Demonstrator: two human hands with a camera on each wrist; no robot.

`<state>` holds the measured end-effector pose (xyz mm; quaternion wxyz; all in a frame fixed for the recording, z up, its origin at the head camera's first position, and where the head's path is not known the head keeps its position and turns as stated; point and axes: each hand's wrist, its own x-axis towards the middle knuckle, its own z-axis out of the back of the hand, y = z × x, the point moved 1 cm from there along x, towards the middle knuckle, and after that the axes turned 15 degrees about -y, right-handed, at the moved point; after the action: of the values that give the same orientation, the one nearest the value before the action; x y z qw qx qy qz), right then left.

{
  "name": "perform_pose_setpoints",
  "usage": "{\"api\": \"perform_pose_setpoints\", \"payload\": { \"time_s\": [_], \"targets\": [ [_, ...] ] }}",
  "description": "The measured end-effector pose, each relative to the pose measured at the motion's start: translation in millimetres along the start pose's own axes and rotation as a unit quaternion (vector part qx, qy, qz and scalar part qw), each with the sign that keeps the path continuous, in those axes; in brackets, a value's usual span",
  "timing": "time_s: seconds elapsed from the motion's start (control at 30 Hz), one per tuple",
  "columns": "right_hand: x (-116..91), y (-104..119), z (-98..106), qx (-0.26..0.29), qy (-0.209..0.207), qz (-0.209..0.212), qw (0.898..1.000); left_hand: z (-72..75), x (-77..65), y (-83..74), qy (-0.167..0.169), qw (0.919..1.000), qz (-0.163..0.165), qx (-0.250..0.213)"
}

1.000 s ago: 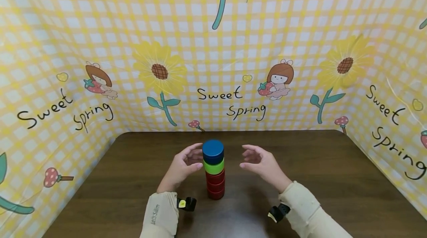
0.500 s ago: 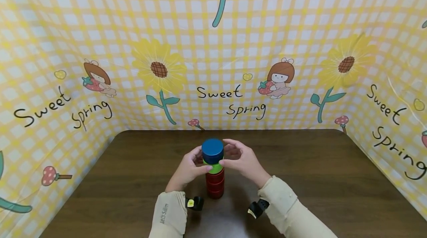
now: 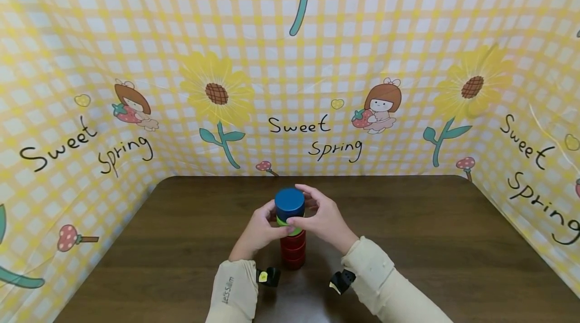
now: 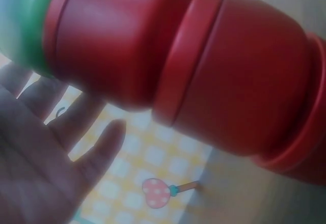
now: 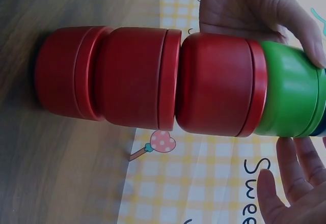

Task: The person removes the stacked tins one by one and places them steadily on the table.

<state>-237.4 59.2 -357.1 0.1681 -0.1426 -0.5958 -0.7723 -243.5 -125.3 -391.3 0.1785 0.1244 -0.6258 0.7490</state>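
An upright stack of round lidded tins stands at the middle of the table. Three red tins (image 3: 293,252) form the lower part, a green tin (image 5: 288,89) sits above them, and a blue tin (image 3: 290,201) tops it. My left hand (image 3: 256,232) holds the stack from the left at the green tin, thumb across its front. From the right, my right hand (image 3: 327,223) curls round the blue tin, its thumb at the seam between blue and green. In the left wrist view, several spread fingers (image 4: 109,140) of the left hand show beside the red tins.
The brown wooden table (image 3: 190,212) has rounded far corners. A yellow checked cloth (image 3: 290,76) with flowers and lettering hangs behind it and along both sides. Black wrist cameras (image 3: 268,276) hang beside the cuffs, near the stack's base.
My right hand has moved left from open air to the top of the stack. The left hand has closed in, its thumb now across the green tin. The stack stays upright.
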Motion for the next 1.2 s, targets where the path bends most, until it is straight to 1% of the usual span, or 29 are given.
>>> {"api": "perform_pose_setpoints", "payload": {
  "time_s": [0.23,0.33,0.67,0.8,0.97,1.07,1.2],
  "targets": [
    [-0.5,1.0,3.3,-0.010,-0.001,0.003,1.000,-3.2,0.8,0.6,0.005,1.0000,-0.003,0.001],
    [-0.8,2.1,5.9,-0.010,-0.004,-0.001,1.000,-3.9,1.1,0.5,0.007,1.0000,0.001,-0.002],
    [0.2,0.0,17.7,-0.018,-0.031,-0.013,0.999,-2.6,1.5,-0.4,0.005,0.9992,0.038,0.015],
    [0.2,-1.3,25.5,-0.027,-0.034,-0.012,0.999,-2.3,1.1,-1.5,0.002,0.9990,0.040,0.020],
    [0.9,-3.8,37.5,-0.042,-0.041,-0.007,0.998,-2.7,1.3,-1.0,-0.002,0.9994,0.031,0.018],
    [0.8,-6.2,45.1,-0.060,-0.051,-0.017,0.997,-2.0,0.6,0.2,-0.004,0.9994,0.032,0.016],
    [-0.7,-8.6,55.6,-0.074,-0.056,-0.040,0.995,-1.2,-0.6,1.2,-0.009,0.9990,0.041,0.017]
  ]
}}
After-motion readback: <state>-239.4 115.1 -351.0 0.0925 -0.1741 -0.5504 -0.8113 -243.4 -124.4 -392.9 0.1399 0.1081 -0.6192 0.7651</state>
